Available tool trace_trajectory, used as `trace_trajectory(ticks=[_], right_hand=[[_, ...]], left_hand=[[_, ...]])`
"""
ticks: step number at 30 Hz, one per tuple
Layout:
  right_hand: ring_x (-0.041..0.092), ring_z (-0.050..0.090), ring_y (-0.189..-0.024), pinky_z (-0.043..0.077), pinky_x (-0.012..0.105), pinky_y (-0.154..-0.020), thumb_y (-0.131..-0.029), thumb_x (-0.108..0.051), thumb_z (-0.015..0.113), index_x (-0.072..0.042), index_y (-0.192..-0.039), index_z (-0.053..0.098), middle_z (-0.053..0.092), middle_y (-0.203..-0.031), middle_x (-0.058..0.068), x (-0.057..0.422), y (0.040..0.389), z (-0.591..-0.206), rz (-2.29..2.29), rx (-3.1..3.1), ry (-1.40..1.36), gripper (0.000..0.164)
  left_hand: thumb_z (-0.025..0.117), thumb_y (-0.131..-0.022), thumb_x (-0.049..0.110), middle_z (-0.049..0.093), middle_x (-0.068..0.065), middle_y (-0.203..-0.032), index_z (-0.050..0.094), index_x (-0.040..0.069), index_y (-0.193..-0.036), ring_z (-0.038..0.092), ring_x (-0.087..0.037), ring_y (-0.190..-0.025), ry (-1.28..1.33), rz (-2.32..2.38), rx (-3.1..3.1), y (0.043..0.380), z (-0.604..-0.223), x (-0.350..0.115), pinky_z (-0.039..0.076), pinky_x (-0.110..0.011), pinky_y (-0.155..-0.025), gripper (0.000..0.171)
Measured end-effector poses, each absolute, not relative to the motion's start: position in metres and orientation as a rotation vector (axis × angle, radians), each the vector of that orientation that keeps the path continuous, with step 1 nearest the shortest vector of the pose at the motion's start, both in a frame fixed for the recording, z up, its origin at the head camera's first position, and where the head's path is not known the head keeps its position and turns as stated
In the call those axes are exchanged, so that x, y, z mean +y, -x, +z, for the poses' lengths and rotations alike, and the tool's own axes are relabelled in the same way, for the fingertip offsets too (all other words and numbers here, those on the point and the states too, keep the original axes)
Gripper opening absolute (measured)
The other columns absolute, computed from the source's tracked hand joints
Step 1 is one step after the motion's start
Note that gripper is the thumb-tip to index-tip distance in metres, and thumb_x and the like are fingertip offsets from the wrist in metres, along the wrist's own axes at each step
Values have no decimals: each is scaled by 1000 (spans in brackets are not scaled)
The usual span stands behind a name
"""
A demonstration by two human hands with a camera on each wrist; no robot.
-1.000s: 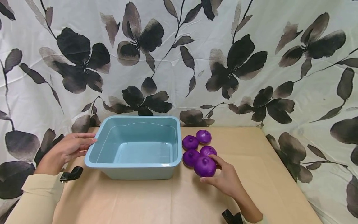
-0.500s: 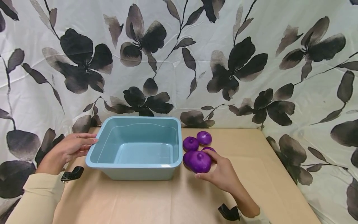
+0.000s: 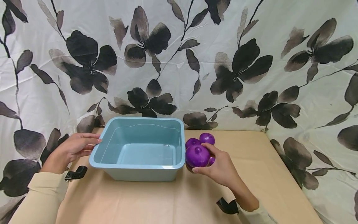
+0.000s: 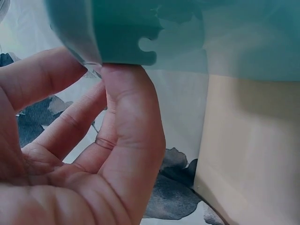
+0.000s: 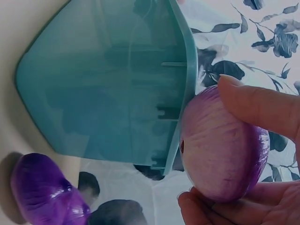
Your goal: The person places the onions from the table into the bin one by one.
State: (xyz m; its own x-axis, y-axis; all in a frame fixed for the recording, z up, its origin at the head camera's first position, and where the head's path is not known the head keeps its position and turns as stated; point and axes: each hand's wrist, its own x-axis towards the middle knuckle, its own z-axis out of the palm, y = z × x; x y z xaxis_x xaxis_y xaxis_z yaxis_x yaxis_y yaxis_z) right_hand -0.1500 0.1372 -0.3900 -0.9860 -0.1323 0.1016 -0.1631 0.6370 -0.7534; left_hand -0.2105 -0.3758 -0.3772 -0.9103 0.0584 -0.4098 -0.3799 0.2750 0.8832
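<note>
My right hand (image 3: 221, 165) holds a red onion (image 3: 197, 156) between thumb and fingers, raised over the other onions. In the right wrist view this onion (image 5: 220, 145) overlaps the basin's rim. The light blue plastic basin (image 3: 139, 174) stands on the table at the middle left. At its left rim is my left hand (image 3: 75, 147), with thumb and fingertips against the lip; the left wrist view shows the thumb (image 4: 136, 108) right under the edge. More red onions, one at the back (image 3: 207, 138), sit right of the basin, partly hidden behind the held one.
A tan covering lies over the table (image 3: 246, 149). White cloth with dark flowers (image 3: 173, 77) hangs close behind it and along the right side. Each wrist carries a black camera mount (image 3: 227, 207).
My right hand has lifted the onion and brought it up and left toward the basin's right rim. My left hand keeps its place on the left rim. The head view has shifted slightly.
</note>
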Motion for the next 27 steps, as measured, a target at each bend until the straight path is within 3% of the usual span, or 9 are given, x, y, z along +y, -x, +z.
trace_trajectory(ticks=[9,15,27], right_hand=[[35,70,-109,61,51,-90,-64,-34,101,-17,-135,65,72,-125,18,127,159,-379,1274,-2792,-308,82],[31,69,-108,62,47,-89,-64,-31,101,-20,-136,65,72,-125,12,117,168,-372,1296,-2796,-380,81],[33,68,-114,62,50,-88,-66,-31,99,-22,-141,63,71,-127,7,102,182,-364,1301,-2822,-480,84]], left_hand=[[71,-100,21,69,14,-92,67,8,-135,70,-5,-85,301,1641,2203,211,-375,-375,63,-26,-78,38],[70,-100,20,69,13,-93,62,1,-140,70,-5,-86,286,1624,2213,210,-374,-375,64,-27,-79,45],[70,-100,20,70,12,-93,60,-2,-141,71,-6,-87,275,1605,2236,211,-375,-376,64,-28,-79,48]])
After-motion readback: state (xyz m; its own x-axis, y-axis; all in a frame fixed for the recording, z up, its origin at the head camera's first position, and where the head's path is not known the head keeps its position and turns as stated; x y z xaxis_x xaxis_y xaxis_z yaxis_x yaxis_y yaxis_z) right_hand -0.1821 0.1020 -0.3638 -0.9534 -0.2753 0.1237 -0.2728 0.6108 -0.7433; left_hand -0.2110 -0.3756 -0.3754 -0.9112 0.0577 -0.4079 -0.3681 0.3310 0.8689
